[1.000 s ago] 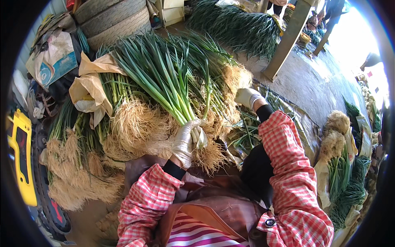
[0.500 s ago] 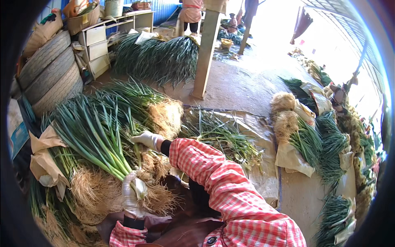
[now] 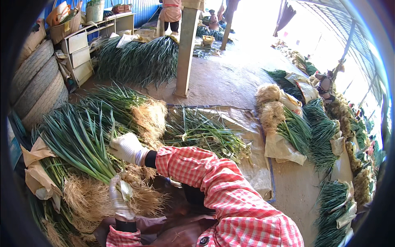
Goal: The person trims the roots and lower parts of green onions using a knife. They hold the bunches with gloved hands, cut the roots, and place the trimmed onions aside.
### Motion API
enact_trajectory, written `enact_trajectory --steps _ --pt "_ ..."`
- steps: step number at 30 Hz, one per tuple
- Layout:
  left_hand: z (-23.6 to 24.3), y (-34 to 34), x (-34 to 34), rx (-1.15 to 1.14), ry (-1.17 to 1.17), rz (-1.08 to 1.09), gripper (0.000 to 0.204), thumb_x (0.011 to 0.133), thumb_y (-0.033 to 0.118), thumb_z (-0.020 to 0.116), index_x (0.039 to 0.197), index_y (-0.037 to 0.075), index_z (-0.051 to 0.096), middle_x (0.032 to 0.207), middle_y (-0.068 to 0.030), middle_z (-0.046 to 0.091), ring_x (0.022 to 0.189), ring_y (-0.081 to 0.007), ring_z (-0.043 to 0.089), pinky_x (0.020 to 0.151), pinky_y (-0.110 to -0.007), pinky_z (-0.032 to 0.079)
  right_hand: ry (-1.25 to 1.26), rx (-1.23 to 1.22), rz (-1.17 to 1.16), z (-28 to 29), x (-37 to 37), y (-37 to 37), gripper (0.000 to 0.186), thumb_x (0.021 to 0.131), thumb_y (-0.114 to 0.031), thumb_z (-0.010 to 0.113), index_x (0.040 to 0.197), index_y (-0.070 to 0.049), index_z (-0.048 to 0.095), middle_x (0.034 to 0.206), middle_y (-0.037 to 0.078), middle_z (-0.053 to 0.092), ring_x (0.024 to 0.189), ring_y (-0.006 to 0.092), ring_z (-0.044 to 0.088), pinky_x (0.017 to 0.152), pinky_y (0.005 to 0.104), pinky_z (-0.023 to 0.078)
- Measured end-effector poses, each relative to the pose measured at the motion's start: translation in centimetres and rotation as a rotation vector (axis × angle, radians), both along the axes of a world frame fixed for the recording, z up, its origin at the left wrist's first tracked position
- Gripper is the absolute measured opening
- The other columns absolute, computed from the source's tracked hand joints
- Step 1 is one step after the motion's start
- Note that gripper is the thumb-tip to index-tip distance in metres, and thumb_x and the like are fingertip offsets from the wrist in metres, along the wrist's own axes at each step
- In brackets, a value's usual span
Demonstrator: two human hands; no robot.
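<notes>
The left hand [image 3: 120, 196] grips a bundle of green onions [image 3: 78, 144] near its roots; the right hand [image 3: 128, 149] closes on its stalks. Stacked onion bundles [image 3: 135, 109] crowd behind, loose stalks [image 3: 201, 131] lie beside on a tarp [image 3: 247, 123].

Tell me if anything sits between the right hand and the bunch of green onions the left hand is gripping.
Nothing visible does. The right hand, in a white glove, rests directly on the leaves of the green onion bunch, while the left hand grips the same bunch just above its roots. No other thing lies between them.
</notes>
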State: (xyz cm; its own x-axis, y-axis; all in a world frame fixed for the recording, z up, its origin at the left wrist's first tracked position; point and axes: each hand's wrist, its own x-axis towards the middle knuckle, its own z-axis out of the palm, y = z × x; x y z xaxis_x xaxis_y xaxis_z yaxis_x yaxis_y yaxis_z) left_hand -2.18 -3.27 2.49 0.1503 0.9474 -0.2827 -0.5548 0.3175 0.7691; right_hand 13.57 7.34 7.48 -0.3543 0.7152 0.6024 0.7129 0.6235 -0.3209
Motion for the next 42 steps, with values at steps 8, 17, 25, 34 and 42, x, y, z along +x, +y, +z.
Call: enact_trajectory --steps 8,17,25,34,42 --pt "-1.0 0.6 -0.1 0.075 -0.092 0.022 0.024 0.089 0.028 0.056 0.099 0.007 0.059 0.077 0.0001 0.058 0.064 -0.0117 0.056 0.055 -0.025 0.046 0.341 -0.080 0.140 3.6 0.8 -6.1 0.030 0.081 -0.030 0.067 0.068 -0.004 0.058 0.059 0.016 0.054 0.053 0.0348 0.055 0.051 0.0386 0.046" --pt "-1.3 1.3 -0.4 0.108 -0.080 0.024 0.029 0.091 0.026 0.053 0.105 0.001 0.058 0.086 -0.0045 0.062 0.068 -0.0133 0.060 0.058 -0.022 0.052 1.053 -0.447 0.040 10.1 9.9 -10.0 0.014 0.090 -0.016 0.061 0.090 -0.003 0.065 0.074 0.008 0.067 0.056 0.0134 0.059 0.051 0.0236 0.049" --pt "1.0 1.2 2.0 0.068 -0.187 0.020 0.032 0.088 0.024 0.059 0.103 -0.004 0.057 0.075 -0.0037 0.062 0.056 -0.0133 0.057 0.052 -0.022 0.050 -0.595 -0.745 -0.734 4.1 25.8 -3.3 0.045 0.079 -0.044 0.057 0.096 -0.005 0.069 0.086 0.017 0.068 0.083 0.0295 0.066 0.076 0.0372 0.050" --pt "2.4 0.9 1.3 -0.055 -0.247 0.056 0.028 0.091 0.024 0.051 0.095 -0.002 0.059 0.048 -0.0031 0.049 0.034 -0.0144 0.043 0.036 -0.026 0.037 0.416 -1.406 0.322 -1.8 5.0 0.3 0.044 0.090 -0.050 0.056 0.098 -0.008 0.064 0.094 0.004 0.067 0.073 0.0105 0.060 0.065 0.0236 0.048" --pt "2.3 0.6 1.5 -0.039 -0.297 0.107 0.024 0.086 0.021 0.059 0.100 0.001 0.062 0.069 -0.0047 0.061 0.050 -0.0151 0.055 0.046 -0.027 0.047 1.047 -1.487 0.438 -2.5 1.5 -0.9 0.034 0.088 -0.028 0.066 0.102 0.003 0.065 0.091 0.009 0.068 0.077 0.0145 0.064 0.070 0.0270 0.053"
